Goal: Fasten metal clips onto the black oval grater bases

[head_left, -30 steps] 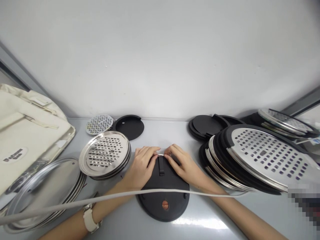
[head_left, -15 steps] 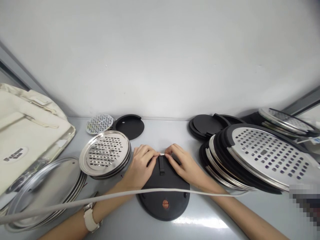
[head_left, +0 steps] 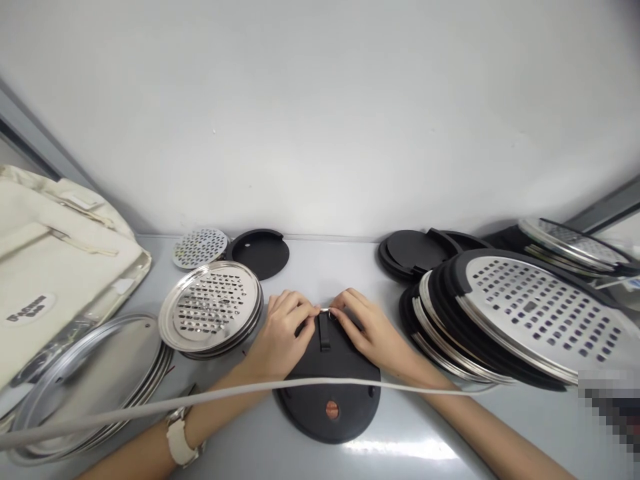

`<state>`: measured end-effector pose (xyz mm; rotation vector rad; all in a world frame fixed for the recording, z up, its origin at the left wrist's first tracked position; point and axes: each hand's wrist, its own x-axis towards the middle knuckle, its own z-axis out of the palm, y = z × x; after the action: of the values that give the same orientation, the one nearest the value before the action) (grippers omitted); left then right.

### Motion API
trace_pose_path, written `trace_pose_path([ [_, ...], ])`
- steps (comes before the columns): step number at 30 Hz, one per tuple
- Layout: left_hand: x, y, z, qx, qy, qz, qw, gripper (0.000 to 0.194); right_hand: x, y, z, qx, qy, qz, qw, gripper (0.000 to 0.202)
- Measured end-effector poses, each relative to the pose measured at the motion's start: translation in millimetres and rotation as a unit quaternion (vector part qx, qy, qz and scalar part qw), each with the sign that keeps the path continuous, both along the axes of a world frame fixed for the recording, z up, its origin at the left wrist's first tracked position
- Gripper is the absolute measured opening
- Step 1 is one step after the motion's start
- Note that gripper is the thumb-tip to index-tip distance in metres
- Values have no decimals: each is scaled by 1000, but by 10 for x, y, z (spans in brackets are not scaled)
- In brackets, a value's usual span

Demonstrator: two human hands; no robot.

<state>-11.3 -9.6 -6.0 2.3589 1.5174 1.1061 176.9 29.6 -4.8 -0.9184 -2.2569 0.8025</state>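
A round black disc [head_left: 327, 373] lies on the table between my arms, with a reddish-orange spot [head_left: 333, 409] near its front. A short black strap [head_left: 325, 333] runs to its far edge, where a small shiny metal piece [head_left: 325, 310] sits; its kind is too small to tell. My left hand [head_left: 286, 328] pinches the piece's left end between thumb and forefinger. At its right end, the thumb and forefinger of my right hand [head_left: 364, 323] close on it too. Both hands rest over the disc's far part and hide its sides.
Stacked perforated metal discs [head_left: 215, 303] and plain metal discs [head_left: 100, 367] stand left, beside a cream bag [head_left: 60, 267]. Black discs [head_left: 417, 250] and a tilted stack of perforated discs [head_left: 545, 303] are right. A pale cable [head_left: 240, 391] crosses in front, above my forearms.
Almost nothing differs. My fingers have shifted slightly at the small metal piece, and a bit more of a dark ring shape shows by my right fingertips.
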Motion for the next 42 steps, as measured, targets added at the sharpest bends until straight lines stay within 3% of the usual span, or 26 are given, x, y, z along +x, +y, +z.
trace_pose_path([
  [19, -19, 11, -54, 24, -8, -16, 1000, 16, 7, 4, 26, -24, 4, -1, 1000, 2],
  [42, -33, -7, -24, -17, 2, -33, 999, 22, 6, -9, 27, 5, -10, -11, 1000, 13],
])
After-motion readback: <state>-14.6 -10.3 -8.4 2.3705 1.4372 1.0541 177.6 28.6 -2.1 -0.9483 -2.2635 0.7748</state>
